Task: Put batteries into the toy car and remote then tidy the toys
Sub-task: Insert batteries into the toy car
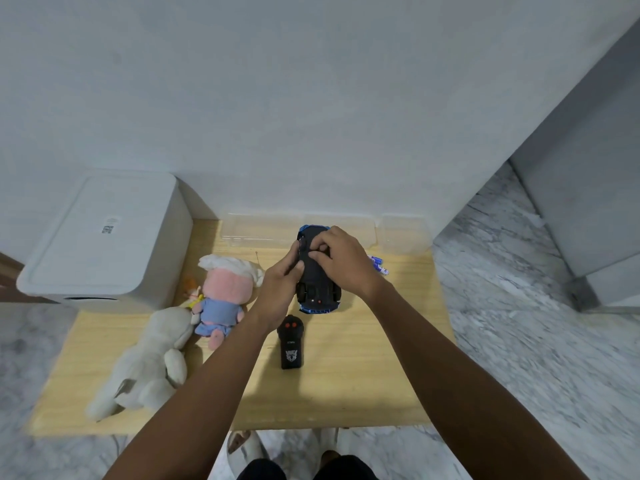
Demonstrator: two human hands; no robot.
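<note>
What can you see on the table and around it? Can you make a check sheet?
Surface: wooden table, light.
Job's things: toy car upside down; remote lying nearer; batteries beside the car.
Clutter: white plush, pink doll, clear plastic tray.
Hands: left hand grips the car's side; right hand works on its underside.
Cables: nothing seen.
Surroundings: white box, marble floor.
</note>
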